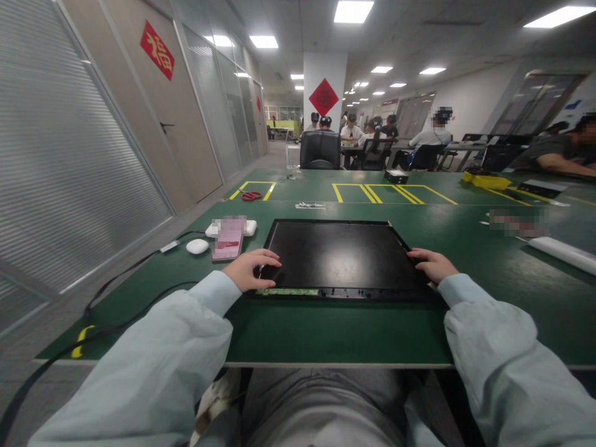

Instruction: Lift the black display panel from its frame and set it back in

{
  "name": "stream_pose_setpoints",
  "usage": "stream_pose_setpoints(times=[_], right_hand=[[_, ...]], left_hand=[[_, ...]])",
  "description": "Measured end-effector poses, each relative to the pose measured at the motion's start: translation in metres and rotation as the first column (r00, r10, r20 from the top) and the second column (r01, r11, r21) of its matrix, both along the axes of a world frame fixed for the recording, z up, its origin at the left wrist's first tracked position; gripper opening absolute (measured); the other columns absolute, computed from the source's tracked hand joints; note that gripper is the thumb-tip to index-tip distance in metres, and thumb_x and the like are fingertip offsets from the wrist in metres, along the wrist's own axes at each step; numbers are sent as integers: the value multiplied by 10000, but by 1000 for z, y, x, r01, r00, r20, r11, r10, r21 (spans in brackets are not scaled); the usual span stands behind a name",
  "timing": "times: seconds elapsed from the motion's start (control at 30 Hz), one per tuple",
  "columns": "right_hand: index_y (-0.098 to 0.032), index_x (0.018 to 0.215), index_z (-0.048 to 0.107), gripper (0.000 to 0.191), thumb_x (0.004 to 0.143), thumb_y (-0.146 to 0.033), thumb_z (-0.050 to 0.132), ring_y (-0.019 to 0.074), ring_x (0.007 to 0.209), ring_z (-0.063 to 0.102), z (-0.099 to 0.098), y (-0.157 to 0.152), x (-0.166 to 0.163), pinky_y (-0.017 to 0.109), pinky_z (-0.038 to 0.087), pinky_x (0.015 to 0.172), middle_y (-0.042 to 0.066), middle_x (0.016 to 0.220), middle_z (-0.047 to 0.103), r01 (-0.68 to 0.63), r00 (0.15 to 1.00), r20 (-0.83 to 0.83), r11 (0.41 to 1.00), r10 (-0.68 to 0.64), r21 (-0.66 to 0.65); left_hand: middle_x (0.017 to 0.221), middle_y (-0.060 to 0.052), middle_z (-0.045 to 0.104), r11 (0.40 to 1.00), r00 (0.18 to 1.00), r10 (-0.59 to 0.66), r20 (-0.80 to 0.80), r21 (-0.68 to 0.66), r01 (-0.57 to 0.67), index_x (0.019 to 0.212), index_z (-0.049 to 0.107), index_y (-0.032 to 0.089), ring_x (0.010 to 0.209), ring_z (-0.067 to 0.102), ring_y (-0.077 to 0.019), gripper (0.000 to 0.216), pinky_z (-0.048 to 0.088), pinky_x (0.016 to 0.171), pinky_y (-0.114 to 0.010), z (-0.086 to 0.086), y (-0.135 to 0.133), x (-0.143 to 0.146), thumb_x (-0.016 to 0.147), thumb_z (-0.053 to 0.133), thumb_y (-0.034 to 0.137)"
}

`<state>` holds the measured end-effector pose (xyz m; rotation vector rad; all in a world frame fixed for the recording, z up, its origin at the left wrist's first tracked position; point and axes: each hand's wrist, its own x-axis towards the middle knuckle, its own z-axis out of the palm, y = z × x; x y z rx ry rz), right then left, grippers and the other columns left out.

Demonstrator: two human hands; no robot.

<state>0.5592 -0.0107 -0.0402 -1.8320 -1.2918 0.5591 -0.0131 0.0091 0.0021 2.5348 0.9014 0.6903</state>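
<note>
A flat black display panel (342, 254) lies face down on the green table (326, 329) in front of me, with a thin green circuit strip (288, 291) along its near edge. My left hand (249, 269) rests on the panel's near left corner, fingers curled over the edge. My right hand (431, 263) rests on the near right edge, fingers laid flat on the panel. Both sleeves are pale blue.
Left of the panel lie a pink phone (228, 242), a white earbud case (197, 246) and black cables (139, 273). Red scissors (251, 196) sit further back. A white roll (563, 252) lies at right. Several people sit at distant tables behind a black chair (320, 151).
</note>
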Motion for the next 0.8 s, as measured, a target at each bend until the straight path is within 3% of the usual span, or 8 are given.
stream_pose_setpoints(times=[0.47,0.8], right_hand=[[-250,763,812,269,587,-125,652,342,1334,656,10,-5,-13,481,402,1244,82,1319,767,41,999,17,999,-41,-21],[-274,764,806,234,582,-206,675,348,1293,678,5,-6,-10,498,427,1225,59,1232,797,25,999,41,1000,-26,18]], left_hand=[[1319,-121,703,1000,1000,15,5,9,-15,1171,803,232,1201,705,-288,431,520,1135,-455,-8,2,-1,832,824,498],[1394,-146,620,972,974,221,-49,87,-217,1124,808,234,1291,629,-357,358,478,1178,-548,-34,21,-1,865,744,472]])
